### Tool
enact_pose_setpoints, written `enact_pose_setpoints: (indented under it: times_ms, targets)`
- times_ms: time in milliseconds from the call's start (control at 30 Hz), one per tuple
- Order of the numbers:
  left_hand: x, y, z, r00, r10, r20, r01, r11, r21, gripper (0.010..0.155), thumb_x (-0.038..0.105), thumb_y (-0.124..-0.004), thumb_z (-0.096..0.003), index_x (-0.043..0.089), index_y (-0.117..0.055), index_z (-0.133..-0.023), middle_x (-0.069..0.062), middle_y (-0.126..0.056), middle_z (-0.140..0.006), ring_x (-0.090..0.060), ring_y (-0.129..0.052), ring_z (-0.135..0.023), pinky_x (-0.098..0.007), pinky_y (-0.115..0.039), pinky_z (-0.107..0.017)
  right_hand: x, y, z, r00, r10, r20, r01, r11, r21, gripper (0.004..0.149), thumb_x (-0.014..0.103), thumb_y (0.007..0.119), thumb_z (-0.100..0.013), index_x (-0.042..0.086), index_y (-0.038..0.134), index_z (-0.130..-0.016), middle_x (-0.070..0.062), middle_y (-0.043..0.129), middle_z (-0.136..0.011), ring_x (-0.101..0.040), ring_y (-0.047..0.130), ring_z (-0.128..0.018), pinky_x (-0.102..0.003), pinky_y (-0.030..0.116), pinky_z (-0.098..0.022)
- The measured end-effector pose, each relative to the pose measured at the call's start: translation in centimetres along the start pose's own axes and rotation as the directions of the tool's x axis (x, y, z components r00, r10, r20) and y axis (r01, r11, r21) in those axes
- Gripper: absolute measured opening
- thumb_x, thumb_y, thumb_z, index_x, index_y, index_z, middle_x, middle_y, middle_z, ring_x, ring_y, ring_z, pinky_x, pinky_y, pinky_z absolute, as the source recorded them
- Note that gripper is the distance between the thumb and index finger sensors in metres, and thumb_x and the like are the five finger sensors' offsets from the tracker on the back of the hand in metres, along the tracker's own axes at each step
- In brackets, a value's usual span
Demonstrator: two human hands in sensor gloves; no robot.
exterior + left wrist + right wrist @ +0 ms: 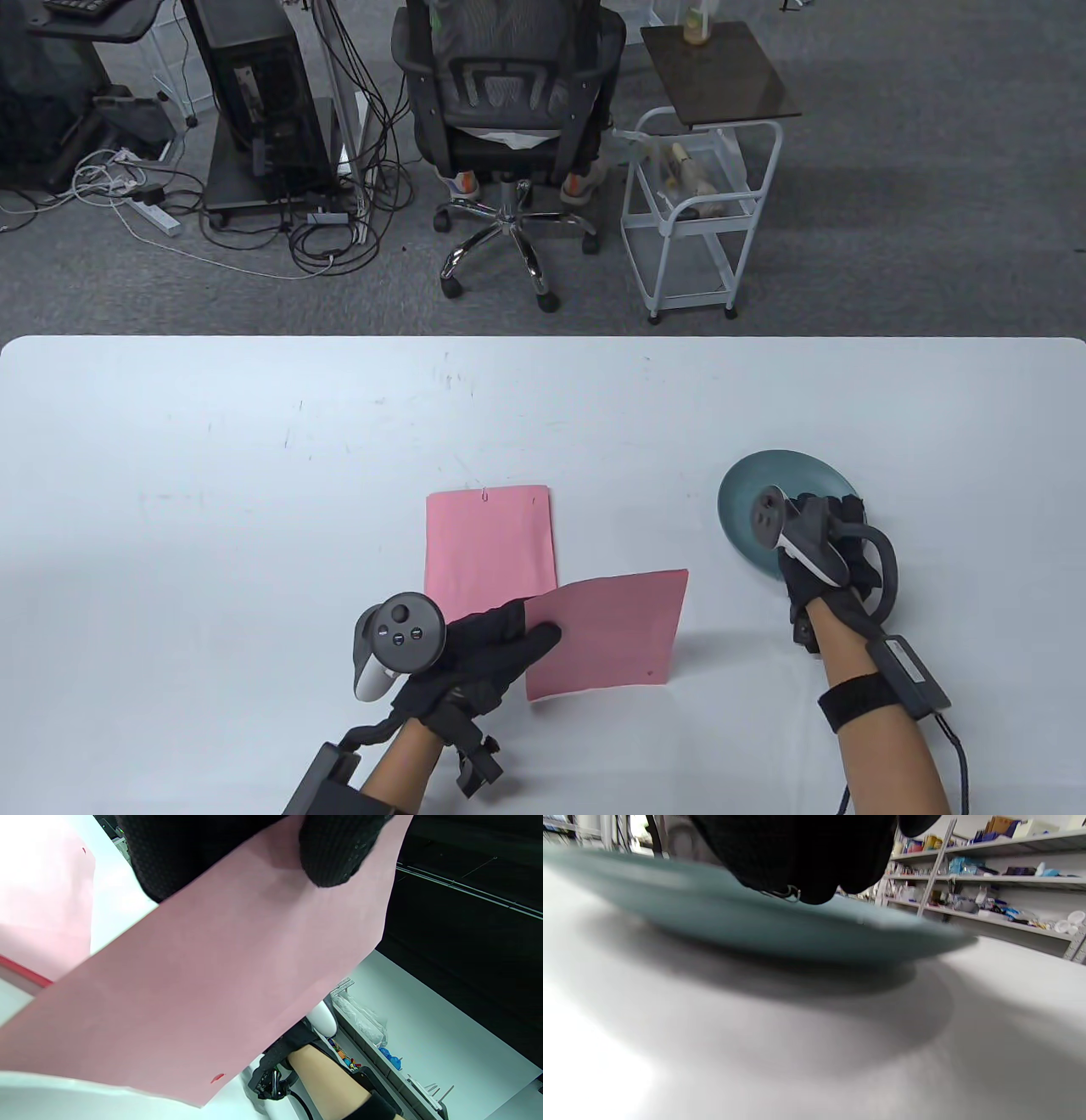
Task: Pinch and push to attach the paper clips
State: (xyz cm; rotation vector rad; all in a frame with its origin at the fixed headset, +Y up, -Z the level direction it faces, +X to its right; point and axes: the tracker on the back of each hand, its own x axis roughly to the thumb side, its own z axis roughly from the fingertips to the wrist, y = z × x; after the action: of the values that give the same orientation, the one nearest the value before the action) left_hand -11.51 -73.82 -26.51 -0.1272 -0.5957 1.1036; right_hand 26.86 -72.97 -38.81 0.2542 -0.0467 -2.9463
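Nearest the camera, the left hand comes in low on the left of the white bench and holds a loose pink sheet by its left edge, thumb on top and fingers underneath. The left wrist view shows the same grip: the thumb presses on the sheet's upper face and the sheet is raised off the bench, with a small red mark near its free corner.

Just beyond that hand a second pink sheet lies flat, its near right corner covered by the held sheet. A metal paper clip sits on its far edge, left of the middle.

Well to the right, a teal plate rests on the bench. The right hand is over the plate's near right part, fingers bent down toward it. In the right wrist view a wire paper clip shows at the gloved fingertips just above the plate's rim; the hand appears to pinch it, though that grip is partly hidden by the glove.
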Motion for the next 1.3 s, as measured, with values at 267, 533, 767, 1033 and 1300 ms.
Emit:
enact_pose_setpoints:
  times_ms: [267,533,767,1033,1300]
  targets:
    - [0.0,0.0,0.0,1.000,-0.004,-0.003,0.004,1.000,-0.010,0.042,0.035,-0.078,-0.0635,0.020,-0.077,-0.103,-0.003,-0.094,-0.094,-0.025,-0.099,-0.081,-0.046,-0.081,-0.064,0.7,-8.3,4.3,0.747,-0.593,0.302,0.622,0.783,-0.001,0.039,0.030,0.074,-0.059,0.020,0.074,-0.096,-0.008,0.073,-0.103,-0.033,0.070,-0.095,-0.057,0.043,-0.078]
    - [-0.1,0.1,0.2,1.000,-0.023,-0.004,0.023,1.000,0.001,0.042,0.035,-0.078,-0.0633,0.020,-0.077,-0.103,-0.003,-0.095,-0.094,-0.024,-0.100,-0.080,-0.046,-0.081,-0.064,3.7,-15.6,11.1,0.393,-0.696,0.600,0.782,0.597,0.180,0.038,0.029,0.077,-0.059,0.017,0.078,-0.096,-0.010,0.072,-0.105,-0.035,0.069,-0.096,-0.059,0.043,-0.077]
    - [-0.1,0.1,0.3,0.999,-0.033,-0.001,0.033,0.999,0.004,0.042,0.035,-0.078,-0.0633,0.021,-0.077,-0.103,-0.003,-0.094,-0.094,-0.024,-0.100,-0.080,-0.046,-0.081,-0.064,6.3,-16.9,13.9,0.382,-0.614,0.690,0.740,0.651,0.170,0.038,0.029,0.078,-0.059,0.015,0.080,-0.094,-0.011,0.071,-0.106,-0.036,0.069,-0.096,-0.059,0.043,-0.077]
    - [-0.1,0.2,0.4,0.999,-0.032,-0.003,0.032,0.999,0.008,0.042,0.035,-0.078,-0.0633,0.021,-0.077,-0.103,-0.003,-0.095,-0.094,-0.024,-0.100,-0.080,-0.046,-0.081,-0.064,7.7,-16.0,14.0,0.435,-0.552,0.711,0.656,0.736,0.170,0.038,0.028,0.080,-0.059,0.014,0.082,-0.093,-0.011,0.070,-0.107,-0.036,0.068,-0.097,-0.060,0.042,-0.077]
    - [-0.1,0.1,0.4,0.999,-0.038,0.001,0.038,0.999,0.008,0.042,0.035,-0.078,-0.0632,0.021,-0.077,-0.103,-0.002,-0.095,-0.094,-0.024,-0.100,-0.080,-0.046,-0.081,-0.064,8.2,-15.3,13.9,0.465,-0.512,0.722,0.619,0.771,0.149,0.037,0.028,0.080,-0.058,0.014,0.083,-0.093,-0.010,0.070,-0.107,-0.036,0.068,-0.097,-0.059,0.042,-0.077]
